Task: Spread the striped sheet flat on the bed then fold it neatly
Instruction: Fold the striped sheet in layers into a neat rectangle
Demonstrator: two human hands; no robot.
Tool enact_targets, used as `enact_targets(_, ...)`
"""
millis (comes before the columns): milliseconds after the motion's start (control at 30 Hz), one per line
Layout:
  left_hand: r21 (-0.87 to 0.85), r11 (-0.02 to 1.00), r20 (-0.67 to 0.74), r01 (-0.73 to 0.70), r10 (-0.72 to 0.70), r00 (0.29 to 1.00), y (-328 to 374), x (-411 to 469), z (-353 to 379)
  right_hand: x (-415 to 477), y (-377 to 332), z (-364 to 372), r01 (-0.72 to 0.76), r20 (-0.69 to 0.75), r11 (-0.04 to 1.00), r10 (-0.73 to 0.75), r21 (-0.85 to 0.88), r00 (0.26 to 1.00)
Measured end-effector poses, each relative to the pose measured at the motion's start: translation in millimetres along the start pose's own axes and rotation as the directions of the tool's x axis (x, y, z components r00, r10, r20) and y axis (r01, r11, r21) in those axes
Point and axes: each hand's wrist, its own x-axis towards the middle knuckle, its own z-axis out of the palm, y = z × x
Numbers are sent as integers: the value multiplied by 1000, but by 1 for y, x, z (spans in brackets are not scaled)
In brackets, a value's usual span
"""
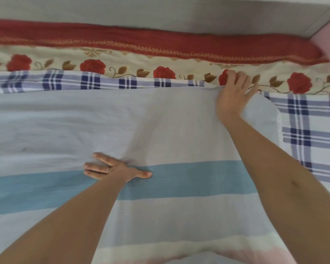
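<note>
The striped sheet point(170, 126), pale lavender with a wide blue band and a cream and pink band near me, lies spread across the bed. My left hand point(114, 168) presses flat on it with fingers spread, at the upper edge of the blue band. My right hand point(234, 88) reaches to the sheet's far edge near its far right corner; the fingers bend over the edge and the thumb is hidden, so the grip is unclear. A long crease runs from that hand down toward the left hand.
A blue-and-white checked cloth point(311, 126) lies under the striped sheet, showing at the far edge and right. Beyond it is a cream bedcover with red roses point(160, 61) and a red border point(141, 39), then a grey wall point(160, 12).
</note>
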Motion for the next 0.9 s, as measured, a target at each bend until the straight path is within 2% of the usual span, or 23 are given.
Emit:
enact_targets(67,8,1000,-8,-18,18,1000,1,0,1,-11,9,4,-9,122,1000,9,3,992)
enact_targets(100,5,1000,-7,-17,17,1000,0,0,3,-16,17,5,-9,214,999,16,-34,977)
enact_targets(167,-2,1000,-27,-23,23,999,-1,-1,4,-18,32,2,31,291,986,19,-166,956)
enact_targets(233,-15,999,-38,-32,31,999,-4,-2,4,-16,43,-2,39,257,979,13,-198,966)
enact_targets(300,-8,999,-47,-54,53,997,-4,-3,6,-17,53,-10,-10,204,991,36,-130,978)
enact_targets(433,0,998,-58,-57,57,997,-4,-5,2,-29,50,-15,135,61,989,-132,-56,989)
enact_targets(567,0,998,-52,-68,68,996,-5,-4,3,-27,54,-25,59,-9,997,-60,-45,998)
enact_targets(733,0,997,-41,-72,72,997,-7,-5,1,-23,68,-39,7,41,997,-4,-71,999)
enact_targets(800,-6,998,-40,-68,67,997,-7,-7,-1,-26,68,-43,-81,50,997,80,11,996)
enact_targets(833,-6,998,-38,-62,62,997,-6,-9,-2,-27,66,-44,-155,77,981,147,112,986)
enact_targets(900,-10,998,-44,-59,59,997,-7,-11,-3,-27,56,-48,-358,205,853,300,379,932)
